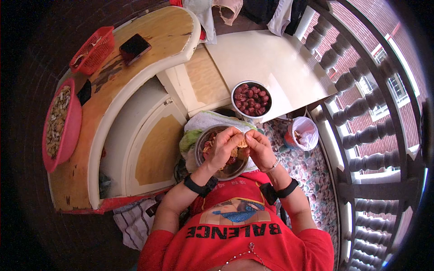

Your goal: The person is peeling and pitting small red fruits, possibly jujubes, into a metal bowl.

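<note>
Both my hands meet above a metal bowl [199,149] that rests on towels on my lap. My left hand [224,144] pinches one side of a small pale tan piece of food [242,143], possibly dried or crumbly. The fingers of my right hand [260,145] grip its other side. Inside the lap bowl lie tan pieces [233,160] and some dark red fruit, partly hidden beneath my hands. Just beyond, a second metal bowl [232,98] full of wrinkled dark red jujubes [251,100] stands on the near edge of a white board.
At left, a curved wooden counter [162,30] carries a pink basin [76,128] of pale dried pieces, a red plastic basket [96,50] and a dark box [135,49]. A lined waste bin [307,135] stands right, beside the balustrade [369,133]. Clothes [200,17] hang at the far side.
</note>
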The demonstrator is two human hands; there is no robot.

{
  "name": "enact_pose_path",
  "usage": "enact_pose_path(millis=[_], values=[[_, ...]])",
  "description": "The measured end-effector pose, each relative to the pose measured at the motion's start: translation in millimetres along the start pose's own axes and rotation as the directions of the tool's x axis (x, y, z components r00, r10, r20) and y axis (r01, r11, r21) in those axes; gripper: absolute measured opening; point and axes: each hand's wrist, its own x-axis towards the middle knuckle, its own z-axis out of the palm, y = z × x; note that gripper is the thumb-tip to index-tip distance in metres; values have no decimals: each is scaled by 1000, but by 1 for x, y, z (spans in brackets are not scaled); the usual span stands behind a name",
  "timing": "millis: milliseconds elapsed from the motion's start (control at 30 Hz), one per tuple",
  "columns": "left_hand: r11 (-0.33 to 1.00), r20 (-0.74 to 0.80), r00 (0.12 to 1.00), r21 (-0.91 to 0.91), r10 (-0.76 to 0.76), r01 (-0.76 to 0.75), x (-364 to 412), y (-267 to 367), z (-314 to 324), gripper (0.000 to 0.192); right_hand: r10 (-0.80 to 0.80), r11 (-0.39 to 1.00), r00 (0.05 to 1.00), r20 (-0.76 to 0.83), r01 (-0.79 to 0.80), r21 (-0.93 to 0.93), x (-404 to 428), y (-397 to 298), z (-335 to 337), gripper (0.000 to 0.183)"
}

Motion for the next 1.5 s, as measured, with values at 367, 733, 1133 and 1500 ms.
enact_pose_path(millis=[367, 733, 1133, 1500], values=[[970, -123, 985, -227, -121, 90, 5, -10, -2, 14, -66, 990, 995, -78, 56, -128, -1, 7, 2, 11], [923, 28, 999, 384, -46, 31, 8, 5, -11, 14, -154, 873, 988, -4, 134, -469, -1, 7, -10, 10], [991, -60, 991, -49, -124, 121, 5, -3, -5, 13, -133, 946, 991, -5, 125, -300, -4, 11, -10, 14], [987, -21, 990, -83, -138, 136, 6, 0, -5, 12, -29, 998, 999, -30, 31, 52, -3, 3, -4, 12]])
